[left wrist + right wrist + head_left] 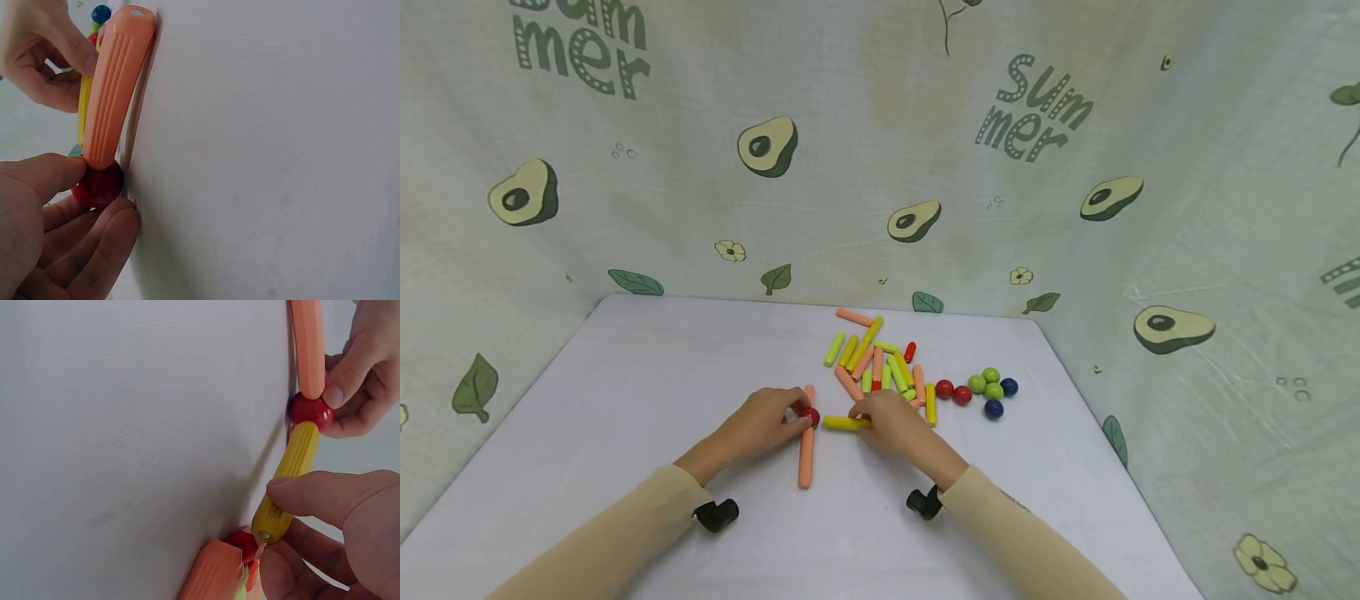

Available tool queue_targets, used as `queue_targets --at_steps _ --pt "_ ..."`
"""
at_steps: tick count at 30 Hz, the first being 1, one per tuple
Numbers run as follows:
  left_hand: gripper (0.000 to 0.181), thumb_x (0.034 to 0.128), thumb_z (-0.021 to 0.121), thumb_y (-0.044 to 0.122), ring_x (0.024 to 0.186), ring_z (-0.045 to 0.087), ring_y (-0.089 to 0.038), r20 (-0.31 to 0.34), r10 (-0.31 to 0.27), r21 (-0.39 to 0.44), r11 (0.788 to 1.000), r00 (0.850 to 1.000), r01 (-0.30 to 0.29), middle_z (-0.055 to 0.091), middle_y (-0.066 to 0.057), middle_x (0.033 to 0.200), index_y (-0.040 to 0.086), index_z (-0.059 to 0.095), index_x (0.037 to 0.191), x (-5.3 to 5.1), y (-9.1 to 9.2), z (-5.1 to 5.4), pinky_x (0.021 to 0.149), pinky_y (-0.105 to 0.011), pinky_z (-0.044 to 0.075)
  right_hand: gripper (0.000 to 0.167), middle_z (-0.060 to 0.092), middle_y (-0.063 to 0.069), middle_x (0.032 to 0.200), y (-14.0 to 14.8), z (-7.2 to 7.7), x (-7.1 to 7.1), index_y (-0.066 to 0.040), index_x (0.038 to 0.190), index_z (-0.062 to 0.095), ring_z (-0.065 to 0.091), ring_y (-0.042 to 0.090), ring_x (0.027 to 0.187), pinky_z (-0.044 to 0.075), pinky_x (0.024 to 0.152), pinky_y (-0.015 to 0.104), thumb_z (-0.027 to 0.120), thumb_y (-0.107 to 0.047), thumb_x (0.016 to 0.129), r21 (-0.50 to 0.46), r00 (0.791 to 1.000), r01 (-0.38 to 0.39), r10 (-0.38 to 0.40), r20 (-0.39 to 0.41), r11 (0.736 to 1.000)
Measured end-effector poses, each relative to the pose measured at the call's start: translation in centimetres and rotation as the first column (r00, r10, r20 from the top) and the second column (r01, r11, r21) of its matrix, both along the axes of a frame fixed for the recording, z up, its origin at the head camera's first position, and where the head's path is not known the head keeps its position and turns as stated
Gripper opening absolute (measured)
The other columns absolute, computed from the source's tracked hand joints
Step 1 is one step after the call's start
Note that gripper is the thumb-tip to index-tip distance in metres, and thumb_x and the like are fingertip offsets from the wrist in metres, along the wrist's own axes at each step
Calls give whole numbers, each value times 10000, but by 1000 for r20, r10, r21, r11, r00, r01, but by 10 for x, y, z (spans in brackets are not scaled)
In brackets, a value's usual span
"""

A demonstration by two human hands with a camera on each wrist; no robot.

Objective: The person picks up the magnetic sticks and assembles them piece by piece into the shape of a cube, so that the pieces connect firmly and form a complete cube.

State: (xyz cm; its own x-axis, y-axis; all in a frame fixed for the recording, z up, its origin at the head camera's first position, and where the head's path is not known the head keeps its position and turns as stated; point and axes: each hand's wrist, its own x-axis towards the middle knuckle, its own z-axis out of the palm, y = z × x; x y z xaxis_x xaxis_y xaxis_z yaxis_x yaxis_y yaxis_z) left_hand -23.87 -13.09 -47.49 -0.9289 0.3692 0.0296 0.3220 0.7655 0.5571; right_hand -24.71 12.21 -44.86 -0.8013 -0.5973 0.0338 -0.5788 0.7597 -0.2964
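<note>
My left hand (pixel 763 423) holds a glossy red ball (pixel 812 416) low over the white table, thumb and fingers around it. One long orange-pink ribbed stick (pixel 806 458) runs from the ball toward the near side, seen large in the left wrist view; another orange-pink stick (pixel 809 392) shows on its far side. Between thumb and fingers, my right hand (pixel 893 421) pinches a yellow ribbed stick (pixel 289 472). Its free end points at the red ball; whether they touch, I cannot tell.
Beyond my right hand lies a loose pile of orange-pink, yellow, lime and red sticks (pixel 876 354). Right of it are two red balls (pixel 953 392), several green balls (pixel 992 390) and two dark blue balls (pixel 993 409). A printed cloth (pixel 850 167) hangs behind the table (pixel 700 350).
</note>
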Motion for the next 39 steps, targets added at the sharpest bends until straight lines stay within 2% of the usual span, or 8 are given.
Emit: queue_targets --at_steps 8,13,21,26,31,35,39 --pt "169 985 781 231 775 589 -74 14 -27 33 999 1000 26 757 55 1019 166 716 1126 -1 -1 1 685 -259 508 193 799 10 1066 -8 -1 -2 -123 1139 830 695 177 995 584 903 286 817 -130 947 10 1000 20 -20 -1 1000" --pt "158 983 781 216 771 581 -73 7 -40 38 998 999 40 750 61 1011 169 713 1117 -1 -2 1 682 -256 506 193 793 6 1058 -8 -3 -3 -131 1133 831 687 165 975 579 895 280 823 -126 940 15 1000 12 -12 -17 1000" --pt "148 969 764 127 718 549 -84 17 -106 51 993 994 105 700 116 955 223 700 1062 1 -4 1 629 -248 475 202 790 -10 1041 -6 -7 -3 -131 1130 832 674 136 927 575 871 262 831 -100 930 -4 999 -16 16 -44 1000" --pt "164 979 729 135 720 546 -85 -21 -131 4 991 991 131 675 100 970 242 674 1091 0 -4 1 656 -255 484 211 796 -14 1067 -7 -7 -3 -135 1151 828 687 148 966 576 899 266 824 -110 941 -6 999 -15 15 -48 1000" --pt "160 979 747 201 829 533 -116 -103 -138 -58 990 985 132 607 55 1007 240 686 1122 2 -3 1 722 -290 476 214 788 -14 1046 -8 -6 -3 -138 1157 826 674 138 934 571 874 253 825 -125 943 -4 998 -21 20 -51 1000" --pt "150 953 795 219 906 503 -143 -196 -141 -82 988 970 127 578 19 1057 242 715 1078 1 -2 1 775 -314 454 210 771 -19 1018 -10 -6 -4 -145 1150 831 648 117 892 555 833 225 832 -138 940 -6 998 -30 30 -63 1000" --pt "152 925 832 198 903 484 -143 -240 -155 -85 987 958 138 600 31 1015 221 758 1055 -1 -1 1 765 -297 443 200 781 -19 1026 -13 -6 -5 -143 1140 834 653 117 899 552 844 224 833 -141 939 -14 994 -66 64 -84 998"
